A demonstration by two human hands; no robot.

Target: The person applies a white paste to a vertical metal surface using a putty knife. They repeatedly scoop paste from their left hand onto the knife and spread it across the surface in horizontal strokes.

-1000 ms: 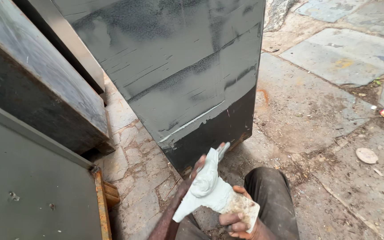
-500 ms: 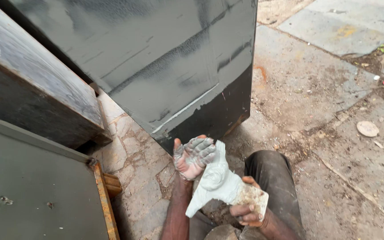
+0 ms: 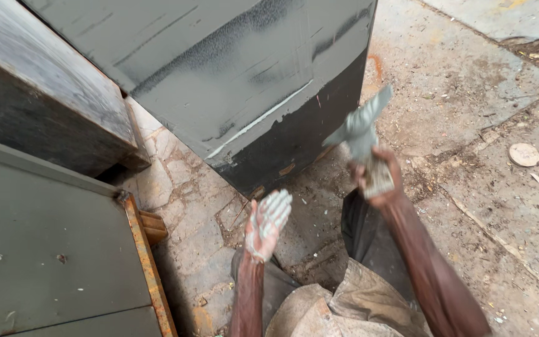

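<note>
Two hands up, well apart. Right hand [image 3: 375, 178] clamped on a grey-smeared rag [image 3: 362, 128], blurred, maybe wrapped around a pad or block, can't tell. Rag sticks up above the right hand, just in front of the dark grey metal cabinet [image 3: 232, 81]. Left hand [image 3: 267, 221] open, fingers spread, coated in pale grey paste, holding nothing. Stone floor [image 3: 469, 125] beyond the right hand; round flat disc [image 3: 524, 154] lies further right.

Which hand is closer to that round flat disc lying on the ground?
Right. The right hand, gripping a grey-smeared cloth, is raised nearer the disc; the left hand is open, farther away.
</note>
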